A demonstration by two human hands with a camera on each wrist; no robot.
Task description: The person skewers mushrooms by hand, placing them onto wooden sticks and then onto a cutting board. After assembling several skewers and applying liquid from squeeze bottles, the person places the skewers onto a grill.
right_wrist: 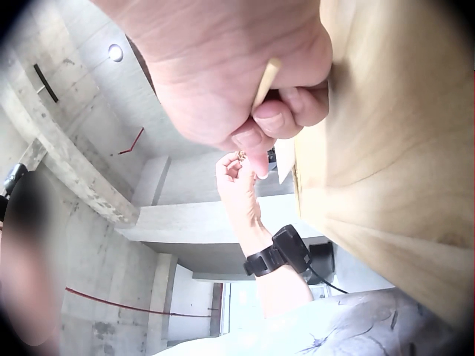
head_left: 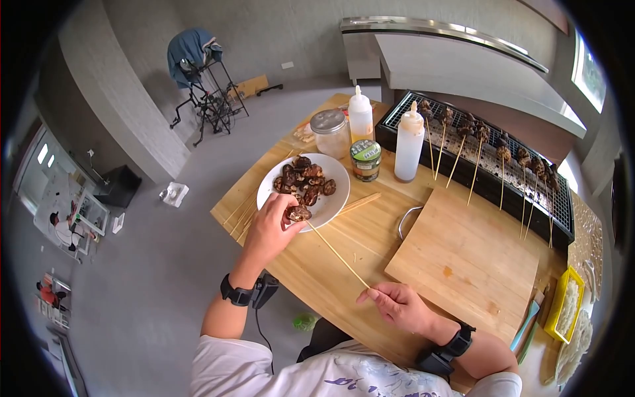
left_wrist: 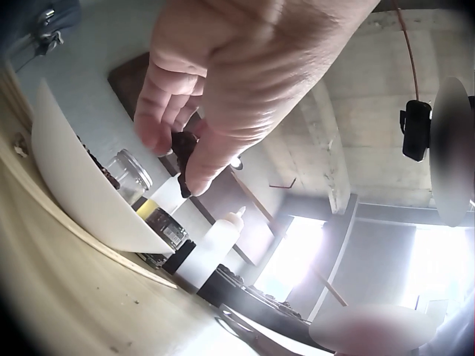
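Note:
My left hand [head_left: 268, 228] pinches a dark brown shiitake mushroom [head_left: 299, 213] between thumb and fingers, over the near rim of a white plate [head_left: 268, 187]. Several more dark mushrooms [head_left: 305, 175] are heaped on that plate. In my right hand [head_left: 401, 307] is a bamboo skewer [head_left: 334, 251], gripped near its lower end, with the blunt end sticking out of the fist in the right wrist view. The skewer's far end reaches the mushroom in the left hand; its tip is hidden there. The left wrist view shows the mushroom [left_wrist: 183, 152] between thumb and fingertips.
Loose skewers [head_left: 360, 204] lie beside and under the plate. Behind stand a glass jar [head_left: 330, 135], a labelled jar [head_left: 365, 162] and two squeeze bottles [head_left: 409, 145]. A cutting board [head_left: 466, 255] lies right, before a grill [head_left: 562, 212] bearing mushroom skewers. A yellow basket [head_left: 552, 324] stands far right.

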